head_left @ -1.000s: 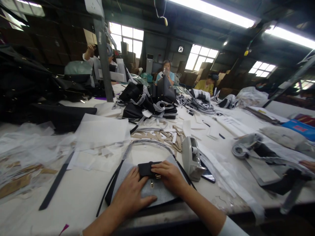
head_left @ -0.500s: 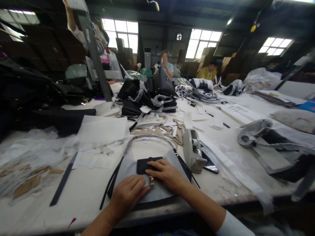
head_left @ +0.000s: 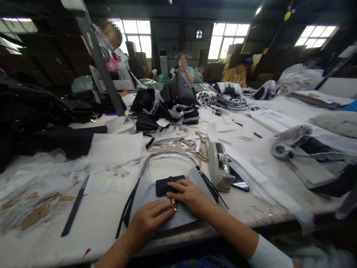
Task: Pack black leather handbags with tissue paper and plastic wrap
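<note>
A black handbag lies flat, its front covered by a pale grey protective sheet and its looped handle wrapped in clear film. Across the middle of it is a black leather flap, with a small gold clasp just below. My left hand has its fingers pressed together, the tips closed at the clasp; its thumb is hidden. Over the flap's right part lies my right hand, fingers stretched out and slightly apart, pressing down beside the clasp.
A tape dispenser and a phone stand right of the bag. Paper sheets, a dark strip and cardboard scraps lie leftward. Black bags are heaped behind; several co-workers are at the far side.
My left fingertips have moved right and slightly up onto the gold clasp, which now sits turned a little. My right hand stays on the flap. The camera view has shifted slightly.
</note>
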Demonstrator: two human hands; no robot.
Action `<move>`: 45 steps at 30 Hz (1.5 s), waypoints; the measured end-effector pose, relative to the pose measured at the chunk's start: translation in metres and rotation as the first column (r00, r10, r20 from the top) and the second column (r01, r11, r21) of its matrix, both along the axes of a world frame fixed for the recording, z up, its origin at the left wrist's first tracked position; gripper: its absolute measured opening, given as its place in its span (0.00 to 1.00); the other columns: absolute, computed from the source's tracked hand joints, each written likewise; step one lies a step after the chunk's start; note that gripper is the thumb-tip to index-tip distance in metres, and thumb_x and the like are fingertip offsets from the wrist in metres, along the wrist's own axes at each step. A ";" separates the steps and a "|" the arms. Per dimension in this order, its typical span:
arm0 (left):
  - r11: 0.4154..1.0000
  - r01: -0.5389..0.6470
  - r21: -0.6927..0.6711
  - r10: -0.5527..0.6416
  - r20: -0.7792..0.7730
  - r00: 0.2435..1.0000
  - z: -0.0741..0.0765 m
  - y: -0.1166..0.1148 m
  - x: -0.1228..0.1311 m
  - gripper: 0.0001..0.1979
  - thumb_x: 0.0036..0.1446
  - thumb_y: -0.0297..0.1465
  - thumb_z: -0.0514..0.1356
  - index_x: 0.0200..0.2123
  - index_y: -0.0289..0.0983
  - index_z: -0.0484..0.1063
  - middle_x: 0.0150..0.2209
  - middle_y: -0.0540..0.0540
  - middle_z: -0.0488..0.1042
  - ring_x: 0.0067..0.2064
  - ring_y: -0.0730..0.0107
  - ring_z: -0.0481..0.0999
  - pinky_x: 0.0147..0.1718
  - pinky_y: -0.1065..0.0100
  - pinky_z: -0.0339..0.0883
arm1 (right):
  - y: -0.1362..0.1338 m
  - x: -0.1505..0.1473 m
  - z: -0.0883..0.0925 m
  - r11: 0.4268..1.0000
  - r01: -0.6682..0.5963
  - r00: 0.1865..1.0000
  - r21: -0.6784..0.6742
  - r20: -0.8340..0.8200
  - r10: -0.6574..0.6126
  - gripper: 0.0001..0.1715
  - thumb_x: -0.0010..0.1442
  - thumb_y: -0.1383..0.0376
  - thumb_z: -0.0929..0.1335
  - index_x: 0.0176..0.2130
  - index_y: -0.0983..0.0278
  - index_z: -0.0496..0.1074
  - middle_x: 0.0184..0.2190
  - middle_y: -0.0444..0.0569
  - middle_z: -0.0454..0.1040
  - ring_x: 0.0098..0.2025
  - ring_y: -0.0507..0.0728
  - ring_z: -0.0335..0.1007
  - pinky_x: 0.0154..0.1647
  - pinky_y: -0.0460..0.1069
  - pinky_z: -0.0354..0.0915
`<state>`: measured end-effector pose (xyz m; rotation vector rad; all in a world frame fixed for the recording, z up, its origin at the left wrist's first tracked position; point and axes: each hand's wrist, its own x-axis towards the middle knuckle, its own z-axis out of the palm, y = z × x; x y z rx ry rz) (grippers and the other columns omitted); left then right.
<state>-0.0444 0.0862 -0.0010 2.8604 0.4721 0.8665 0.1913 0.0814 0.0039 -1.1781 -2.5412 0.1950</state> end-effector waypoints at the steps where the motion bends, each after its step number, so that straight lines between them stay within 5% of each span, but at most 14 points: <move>1: 1.000 0.002 -0.009 -0.002 -0.006 1.000 0.002 -0.001 0.001 0.13 0.66 0.24 0.55 0.51 0.38 0.72 0.46 0.44 0.78 0.48 0.66 0.77 0.46 0.65 0.73 | 0.000 -0.001 0.001 1.000 -0.003 1.000 -0.006 0.010 0.003 0.20 0.67 0.63 0.66 0.58 0.54 0.70 0.64 0.49 0.64 0.55 0.62 0.63 0.54 0.58 0.63; 5: 0.994 -0.017 -0.108 0.007 -0.091 0.996 0.015 -0.004 0.005 0.12 0.65 0.29 0.57 0.51 0.39 0.72 0.41 0.45 0.78 0.43 0.65 0.77 0.43 0.63 0.73 | 0.000 0.000 0.002 0.999 -0.022 1.000 -0.033 -0.019 0.021 0.21 0.65 0.65 0.67 0.57 0.56 0.71 0.63 0.51 0.65 0.55 0.63 0.64 0.53 0.60 0.64; 10: 0.978 -0.027 -0.207 -0.003 -0.141 0.990 0.020 -0.003 0.006 0.12 0.66 0.27 0.54 0.50 0.40 0.72 0.41 0.45 0.77 0.43 0.63 0.76 0.43 0.61 0.71 | 0.000 0.007 0.000 0.985 -0.122 0.936 -0.126 -0.345 0.072 0.22 0.60 0.77 0.65 0.48 0.59 0.78 0.54 0.48 0.74 0.53 0.55 0.68 0.56 0.51 0.63; 14: 0.981 -0.019 -0.192 -0.002 -0.110 0.994 0.015 -0.003 0.005 0.12 0.65 0.26 0.54 0.50 0.39 0.72 0.42 0.44 0.77 0.43 0.64 0.76 0.43 0.62 0.71 | 0.001 0.007 -0.002 0.970 -0.170 0.919 -0.176 -0.384 0.092 0.12 0.64 0.69 0.67 0.45 0.60 0.79 0.43 0.49 0.77 0.45 0.54 0.72 0.48 0.47 0.68; 28: 0.989 -0.044 -0.138 0.032 -0.091 0.995 0.013 -0.004 0.003 0.12 0.65 0.27 0.54 0.47 0.38 0.74 0.38 0.44 0.77 0.39 0.65 0.77 0.38 0.65 0.72 | -0.004 -0.014 0.007 0.959 0.089 0.923 -0.269 -0.340 -0.181 0.01 0.57 0.67 0.74 0.33 0.62 0.80 0.30 0.46 0.79 0.35 0.54 0.75 0.38 0.45 0.69; 31: 0.991 -0.044 -0.124 0.033 -0.088 0.996 0.013 -0.004 0.002 0.12 0.65 0.27 0.54 0.48 0.38 0.74 0.41 0.43 0.77 0.42 0.64 0.77 0.40 0.64 0.72 | -0.006 -0.010 0.019 0.957 0.086 0.918 -0.278 -0.350 -0.184 0.05 0.62 0.66 0.71 0.38 0.61 0.80 0.33 0.46 0.80 0.37 0.54 0.76 0.41 0.46 0.70; 34: 0.993 -0.041 -0.109 0.032 -0.081 0.996 0.013 -0.002 0.001 0.12 0.65 0.26 0.54 0.50 0.39 0.72 0.45 0.43 0.77 0.45 0.64 0.77 0.44 0.63 0.72 | -0.015 -0.002 0.027 0.975 0.123 0.938 -0.187 -0.298 -0.176 0.15 0.67 0.64 0.66 0.51 0.62 0.75 0.46 0.50 0.79 0.49 0.57 0.75 0.54 0.51 0.67; 38: 0.994 -0.078 -0.071 0.071 -0.103 0.992 0.015 -0.006 0.009 0.10 0.65 0.28 0.55 0.48 0.39 0.72 0.45 0.43 0.76 0.47 0.61 0.76 0.46 0.61 0.73 | -0.035 0.004 0.016 0.989 0.124 0.988 -0.079 -0.077 -0.130 0.31 0.66 0.57 0.67 0.65 0.62 0.61 0.66 0.53 0.61 0.68 0.66 0.53 0.69 0.64 0.47; 42: 0.978 -0.206 0.022 0.207 -0.123 0.971 0.009 -0.014 0.021 0.11 0.67 0.28 0.50 0.37 0.39 0.73 0.37 0.44 0.77 0.38 0.63 0.78 0.38 0.62 0.77 | -0.044 0.004 0.006 0.979 0.162 0.986 -0.124 -0.024 -0.166 0.32 0.69 0.55 0.62 0.68 0.60 0.55 0.69 0.50 0.53 0.71 0.63 0.44 0.71 0.63 0.45; 45: 0.973 -0.123 0.195 0.136 -0.053 0.989 -0.009 -0.009 0.021 0.13 0.67 0.27 0.49 0.43 0.38 0.74 0.44 0.42 0.79 0.45 0.64 0.79 0.45 0.67 0.75 | -0.044 0.005 0.006 0.974 0.177 0.981 -0.143 -0.054 -0.186 0.32 0.70 0.54 0.60 0.68 0.61 0.54 0.69 0.50 0.53 0.71 0.62 0.44 0.71 0.61 0.44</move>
